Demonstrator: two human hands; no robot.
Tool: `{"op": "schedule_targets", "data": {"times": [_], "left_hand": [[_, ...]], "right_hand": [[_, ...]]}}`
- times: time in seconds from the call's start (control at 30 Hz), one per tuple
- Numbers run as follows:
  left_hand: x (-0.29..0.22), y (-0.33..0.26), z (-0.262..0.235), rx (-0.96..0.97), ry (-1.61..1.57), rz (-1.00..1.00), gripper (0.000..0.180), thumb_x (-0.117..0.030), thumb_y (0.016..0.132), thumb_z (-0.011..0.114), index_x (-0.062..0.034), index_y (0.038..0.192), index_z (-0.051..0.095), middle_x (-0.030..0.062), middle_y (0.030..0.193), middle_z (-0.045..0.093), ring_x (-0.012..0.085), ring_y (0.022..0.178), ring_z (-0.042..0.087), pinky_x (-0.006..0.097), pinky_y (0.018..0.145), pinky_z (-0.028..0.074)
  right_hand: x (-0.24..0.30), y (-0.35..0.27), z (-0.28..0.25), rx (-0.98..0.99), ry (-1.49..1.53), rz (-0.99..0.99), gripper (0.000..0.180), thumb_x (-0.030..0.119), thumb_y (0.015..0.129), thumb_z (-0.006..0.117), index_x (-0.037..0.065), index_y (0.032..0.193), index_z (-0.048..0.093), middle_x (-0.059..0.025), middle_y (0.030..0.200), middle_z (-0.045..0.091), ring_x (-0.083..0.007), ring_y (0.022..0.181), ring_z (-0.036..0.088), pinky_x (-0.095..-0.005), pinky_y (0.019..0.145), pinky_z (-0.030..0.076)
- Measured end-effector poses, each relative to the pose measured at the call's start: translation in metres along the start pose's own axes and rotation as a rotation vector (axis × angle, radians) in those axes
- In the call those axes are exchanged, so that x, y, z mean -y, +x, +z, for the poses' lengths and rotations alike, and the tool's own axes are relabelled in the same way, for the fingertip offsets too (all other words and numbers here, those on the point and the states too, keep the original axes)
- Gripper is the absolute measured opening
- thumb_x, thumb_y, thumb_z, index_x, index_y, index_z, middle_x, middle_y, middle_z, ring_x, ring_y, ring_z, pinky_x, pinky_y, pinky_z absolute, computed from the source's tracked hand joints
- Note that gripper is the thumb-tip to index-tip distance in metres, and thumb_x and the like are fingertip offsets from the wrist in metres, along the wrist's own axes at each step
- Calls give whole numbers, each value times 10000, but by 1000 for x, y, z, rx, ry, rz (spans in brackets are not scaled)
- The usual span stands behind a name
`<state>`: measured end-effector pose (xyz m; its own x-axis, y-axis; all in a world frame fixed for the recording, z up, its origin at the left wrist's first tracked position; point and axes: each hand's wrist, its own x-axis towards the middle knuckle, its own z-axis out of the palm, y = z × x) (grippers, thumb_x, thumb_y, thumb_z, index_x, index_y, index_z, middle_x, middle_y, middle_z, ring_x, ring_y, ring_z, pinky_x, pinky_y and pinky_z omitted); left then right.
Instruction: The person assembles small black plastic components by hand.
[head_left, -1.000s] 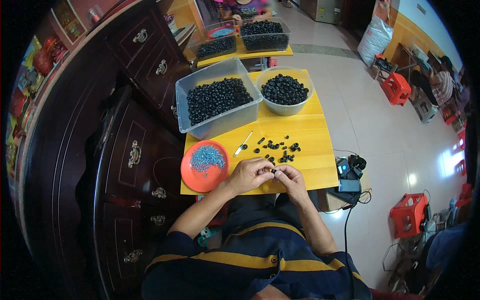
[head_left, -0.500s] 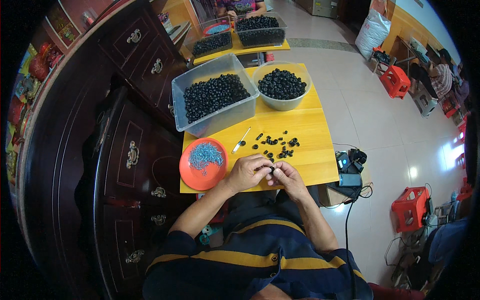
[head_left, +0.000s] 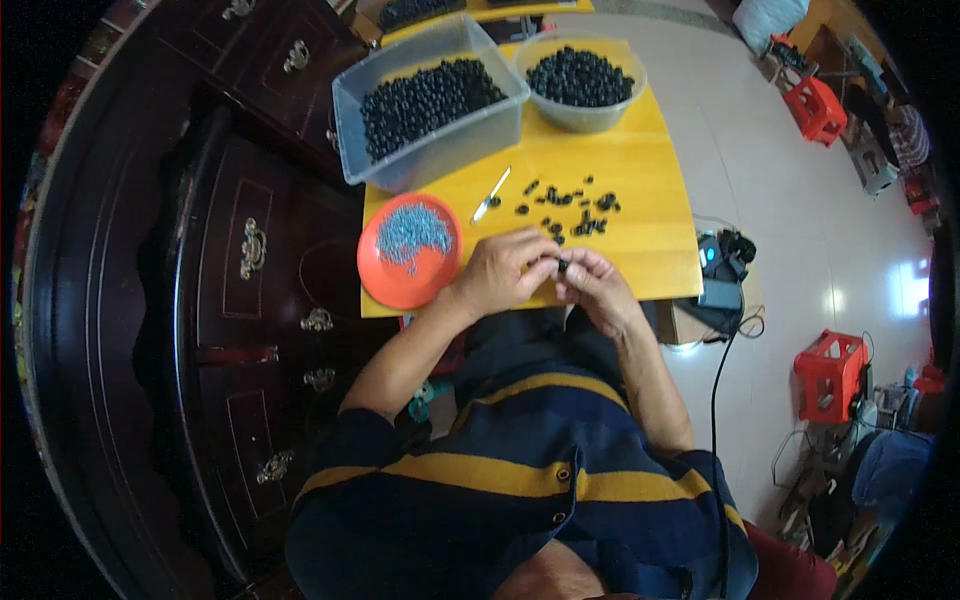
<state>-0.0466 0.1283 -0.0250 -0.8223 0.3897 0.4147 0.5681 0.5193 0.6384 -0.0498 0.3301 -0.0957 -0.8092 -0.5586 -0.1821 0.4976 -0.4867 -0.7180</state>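
Just above the near edge of the yellow table, my left hand and my right hand meet, fingertips closed around a small black plastic piece. Fingers hide most of that piece. Beyond them, several loose black pieces are scattered on the tabletop. Beside my left hand sits a round orange-red plate holding a heap of tiny silvery-blue metal parts. A slim pale tool with a narrow tip lies between the plate and the loose pieces.
A clear rectangular bin and a round translucent bowl, both with many black pieces, stand at the table's far side. A dark wooden cabinet rises on the left. Red stools and cables are on the right.
My view has tilted downward, so the table and its contents sit higher in the picture. Both hands still pinch the small black piece, with little visible change in grip.
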Motion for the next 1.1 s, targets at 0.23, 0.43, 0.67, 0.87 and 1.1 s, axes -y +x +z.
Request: {"op": "schedule_targets", "data": {"times": [0.23,0.43,0.67,0.87,1.1], "left_hand": [[0,-5,-1,27,34,-50,116,-70,831,709,-49,942,687,107,864,676,291,784,680,356,676,531],[-5,-7,-4,43,58,-55,96,-116,845,688,-64,925,677,96,864,676,300,783,675,388,670,540],[-4,-7,-4,39,79,-46,101,-113,840,688,-67,929,674,92,861,672,298,782,674,390,671,540],[-4,-6,-2,39,83,-18,108,-113,838,690,-61,932,672,93,862,671,301,784,673,393,676,540],[1,-8,0,57,81,-35,110,-61,822,693,-54,931,685,102,853,669,293,773,675,365,661,533]], "right_hand": [[-7,4,2,11,-19,-31,242,78,891,735,83,1092,602,15,937,663,-69,826,626,-233,765,533],[-8,3,8,-22,-135,-155,272,-12,855,746,85,1060,595,36,905,626,-45,818,588,-211,774,514],[-6,2,10,-37,-124,-172,264,-31,848,745,81,1043,605,28,906,630,-56,807,607,-212,774,538],[-7,3,6,-51,-119,-133,258,-27,846,749,75,1043,617,25,904,652,-59,807,623,-211,763,540],[-11,3,1,-26,-171,-141,223,10,878,735,62,1056,611,22,889,649,-52,785,618,-200,750,538]]}}
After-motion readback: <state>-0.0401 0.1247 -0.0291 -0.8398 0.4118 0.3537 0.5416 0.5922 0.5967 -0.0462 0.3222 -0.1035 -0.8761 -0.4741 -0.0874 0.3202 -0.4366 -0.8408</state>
